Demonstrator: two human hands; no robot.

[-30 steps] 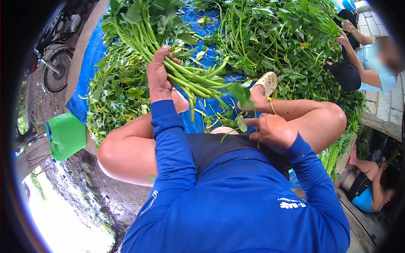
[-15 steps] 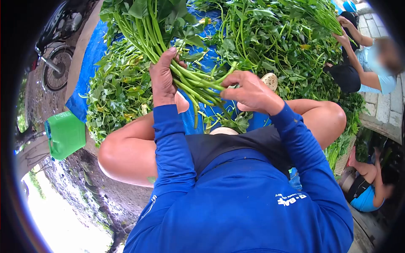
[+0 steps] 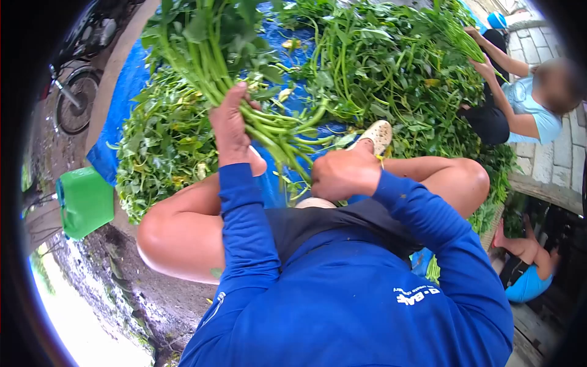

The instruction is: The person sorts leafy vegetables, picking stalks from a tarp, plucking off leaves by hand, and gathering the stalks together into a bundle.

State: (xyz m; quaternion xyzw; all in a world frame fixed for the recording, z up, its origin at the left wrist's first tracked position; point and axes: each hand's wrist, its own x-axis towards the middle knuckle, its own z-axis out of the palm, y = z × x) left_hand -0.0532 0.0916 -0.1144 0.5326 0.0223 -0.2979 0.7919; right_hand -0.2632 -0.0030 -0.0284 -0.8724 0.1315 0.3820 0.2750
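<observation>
My left hand [image 3: 231, 129] is closed around a thick bunch of leafy green stems [image 3: 214, 82]. Its leaves spread up and to the left, and the cut stem ends fan out to the right. Beside the lower stem ends, my right hand [image 3: 343, 174] is closed with its back toward me. Its curled fingers are turned away, and whatever they hold is hidden. Under the bunch lies a blue tarp [image 3: 299, 92], with a heap of loose greens [image 3: 177, 144] on the left and a larger heap of greens [image 3: 379, 58] on the right.
A green container [image 3: 87, 203] stands at the left, below a parked motorbike [image 3: 76, 101]. At the right, a person in light blue [image 3: 526, 113] holds another bunch of greens [image 3: 461, 40]. A second person [image 3: 531, 269] sits lower right. My sandal [image 3: 378, 136] touches the right heap.
My right hand has moved down and slightly left from the stem ends, its fingers now curled out of sight. The left hand keeps its grip on the bunch, slightly lower.
</observation>
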